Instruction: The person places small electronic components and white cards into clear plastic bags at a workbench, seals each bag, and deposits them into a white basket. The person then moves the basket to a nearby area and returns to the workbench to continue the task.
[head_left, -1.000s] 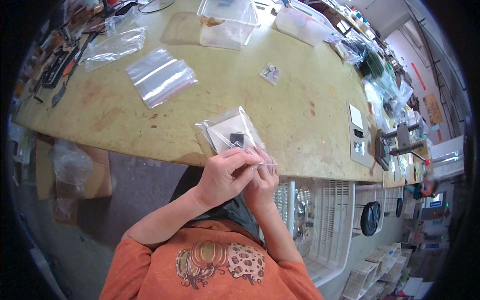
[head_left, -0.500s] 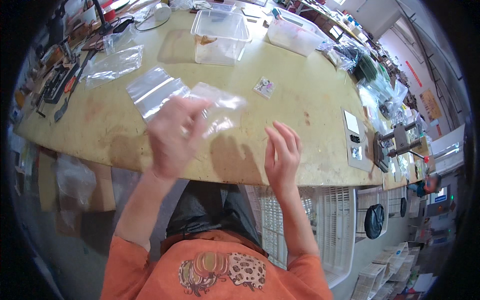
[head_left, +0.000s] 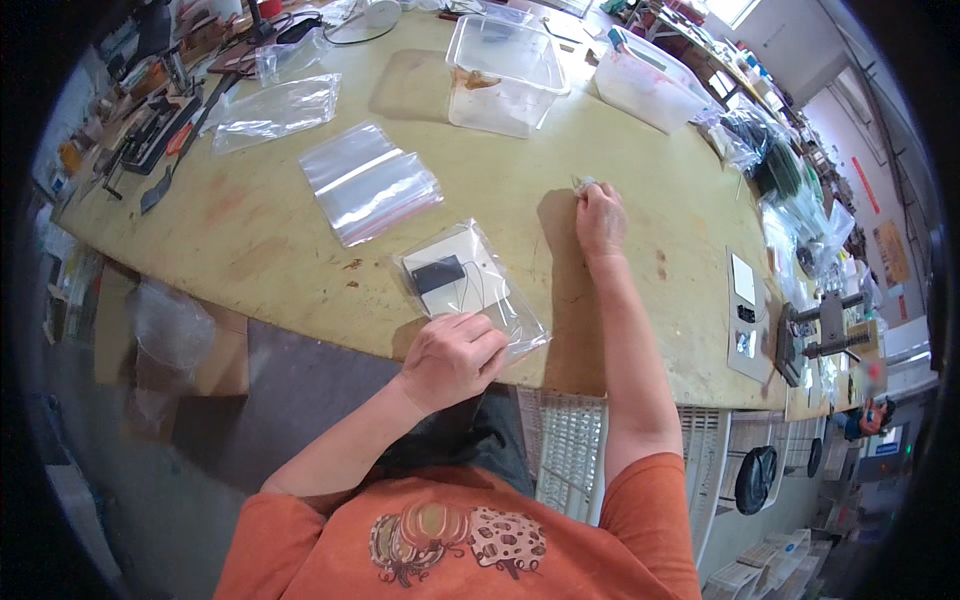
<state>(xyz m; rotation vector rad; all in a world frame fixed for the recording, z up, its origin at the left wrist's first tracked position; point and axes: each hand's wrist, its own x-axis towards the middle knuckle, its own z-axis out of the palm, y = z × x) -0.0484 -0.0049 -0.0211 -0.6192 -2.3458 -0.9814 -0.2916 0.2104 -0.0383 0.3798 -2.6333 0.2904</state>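
Note:
A clear plastic bag (head_left: 515, 312) lies near the front edge of the table. Inside it are a white square plate (head_left: 488, 283) and a black box (head_left: 438, 274) with thin wires. My left hand (head_left: 455, 352) is closed on the bag's near edge, its fingertips partly hidden. Farther off, my right hand (head_left: 602, 222) has its fingers pinched on a small clear packet (head_left: 583, 184), mostly covered by the fingers. A stack of clear zip bags (head_left: 365, 180) rests beyond the filled bag, to its left.
Two clear plastic bins (head_left: 500, 100) (head_left: 650, 85) stand at the back. More clear bags (head_left: 280, 112) and tools (head_left: 160, 140) lie at the left. At the right are a grey board (head_left: 745, 340) with parts on it and a small hand press (head_left: 815, 335).
My right hand has reached forward to the small packet and closed on it. My left hand has come down nearer the table edge, holding the bag, which now shows the plate and black box.

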